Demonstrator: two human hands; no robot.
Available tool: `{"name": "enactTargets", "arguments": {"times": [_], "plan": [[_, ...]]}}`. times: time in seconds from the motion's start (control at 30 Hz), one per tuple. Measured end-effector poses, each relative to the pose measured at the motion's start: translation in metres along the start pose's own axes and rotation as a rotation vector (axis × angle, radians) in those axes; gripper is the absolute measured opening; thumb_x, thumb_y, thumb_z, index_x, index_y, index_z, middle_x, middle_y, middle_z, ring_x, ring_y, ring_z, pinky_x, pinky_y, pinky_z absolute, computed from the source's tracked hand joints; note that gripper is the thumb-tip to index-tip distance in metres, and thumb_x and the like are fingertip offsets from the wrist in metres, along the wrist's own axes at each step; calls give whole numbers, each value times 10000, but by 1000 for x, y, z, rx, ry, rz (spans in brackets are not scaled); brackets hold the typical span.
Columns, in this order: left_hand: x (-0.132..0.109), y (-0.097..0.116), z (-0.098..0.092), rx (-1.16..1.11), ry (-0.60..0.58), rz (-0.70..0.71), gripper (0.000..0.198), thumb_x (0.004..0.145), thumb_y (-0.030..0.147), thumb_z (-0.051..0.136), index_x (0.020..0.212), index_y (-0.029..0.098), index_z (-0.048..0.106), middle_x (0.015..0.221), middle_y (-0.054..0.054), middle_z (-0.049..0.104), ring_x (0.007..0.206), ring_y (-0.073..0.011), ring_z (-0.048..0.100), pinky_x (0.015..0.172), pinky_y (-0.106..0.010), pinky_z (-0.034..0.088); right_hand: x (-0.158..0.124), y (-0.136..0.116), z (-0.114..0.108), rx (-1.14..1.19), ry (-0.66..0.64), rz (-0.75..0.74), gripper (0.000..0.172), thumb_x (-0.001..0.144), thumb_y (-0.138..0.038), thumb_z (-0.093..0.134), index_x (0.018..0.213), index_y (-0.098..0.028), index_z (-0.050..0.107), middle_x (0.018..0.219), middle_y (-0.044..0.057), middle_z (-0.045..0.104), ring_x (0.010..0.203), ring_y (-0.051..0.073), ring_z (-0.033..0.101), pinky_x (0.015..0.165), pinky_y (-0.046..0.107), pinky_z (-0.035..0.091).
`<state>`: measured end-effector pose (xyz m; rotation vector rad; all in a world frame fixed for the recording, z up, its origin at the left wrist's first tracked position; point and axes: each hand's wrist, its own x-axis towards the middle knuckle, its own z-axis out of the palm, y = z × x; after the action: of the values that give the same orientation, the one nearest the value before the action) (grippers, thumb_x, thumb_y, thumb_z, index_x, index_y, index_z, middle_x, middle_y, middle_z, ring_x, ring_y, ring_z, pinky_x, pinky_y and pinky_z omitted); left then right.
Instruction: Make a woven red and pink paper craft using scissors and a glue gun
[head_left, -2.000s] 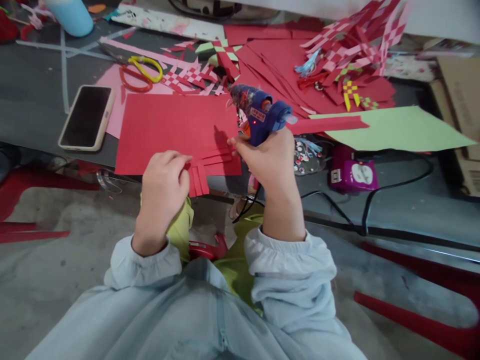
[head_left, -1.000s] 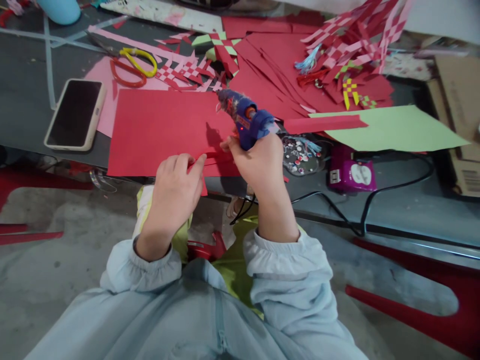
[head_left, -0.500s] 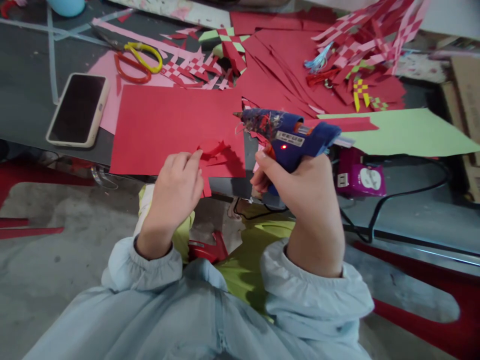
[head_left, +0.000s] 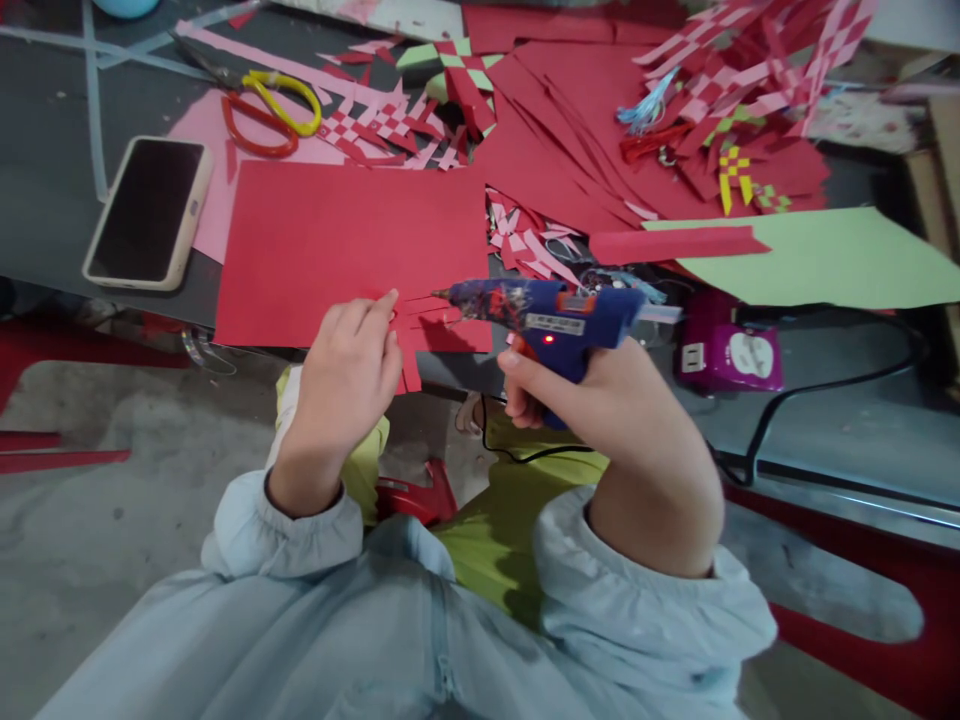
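Note:
My right hand (head_left: 592,400) is wrapped round the grip of a blue hot glue gun (head_left: 581,325) with a lit red light. Its nozzle points left, over a small piece made of red paper strips (head_left: 409,368). My left hand (head_left: 349,360) is closed on that piece at its left side, fingers bent and partly hiding it. Beneath lies a large red paper sheet (head_left: 337,230), and the strips stick out past its lower edge. Whether the nozzle tip touches the strips I cannot tell.
A phone (head_left: 146,215) and scissors (head_left: 274,112) lie to the left. Woven paper scraps (head_left: 382,125) and tassels (head_left: 649,105) are scattered at the back. On the right are a green sheet (head_left: 817,260), a purple box (head_left: 727,350) and a black cable (head_left: 765,415).
My right hand has brought the glue gun down and left, so its nozzle is now close to the strips. My left hand has stayed nearly in place on the piece.

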<state>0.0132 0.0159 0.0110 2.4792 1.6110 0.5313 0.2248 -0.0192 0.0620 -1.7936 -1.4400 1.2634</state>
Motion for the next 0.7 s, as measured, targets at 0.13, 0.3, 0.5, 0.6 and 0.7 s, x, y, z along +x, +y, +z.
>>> {"name": "enactTargets", "arguments": {"times": [0.13,0.3,0.5,0.6,0.7], "plan": [[0,0,0,1,4,-16,418,963,231,378,1329,103,533,1173,-125,658,1103,-245,563,989,-388,451,7,-2,10,-71,-71,35,339,849,-408,602,581,-202,580,533,41,659,473,152,629,518,275,520],[0,0,1,14,14,-1,421,962,232,384,1333,104,536,1163,-118,658,1091,-242,565,987,-369,447,11,-4,19,-66,-108,3,255,845,-370,593,663,-191,589,520,19,648,459,145,619,493,260,505],[0,0,0,14,9,2,421,960,226,384,1335,111,536,1158,-110,661,1081,-240,571,983,-360,447,15,-7,23,-148,-112,8,320,851,-363,568,583,-189,570,524,36,663,469,142,631,519,251,503],[0,0,-1,4,0,-7,428,955,216,385,1339,97,533,1160,-119,661,1086,-245,569,987,-368,447,18,-6,24,-162,-119,21,334,856,-370,561,576,-187,577,529,42,672,470,145,639,520,251,500],[0,1,-1,-8,-10,-16,434,957,216,378,1345,90,526,1174,-131,656,1107,-249,564,992,-378,447,18,-6,24,-175,-122,10,333,863,-372,550,586,-189,577,529,38,673,470,144,635,530,254,501]]}}
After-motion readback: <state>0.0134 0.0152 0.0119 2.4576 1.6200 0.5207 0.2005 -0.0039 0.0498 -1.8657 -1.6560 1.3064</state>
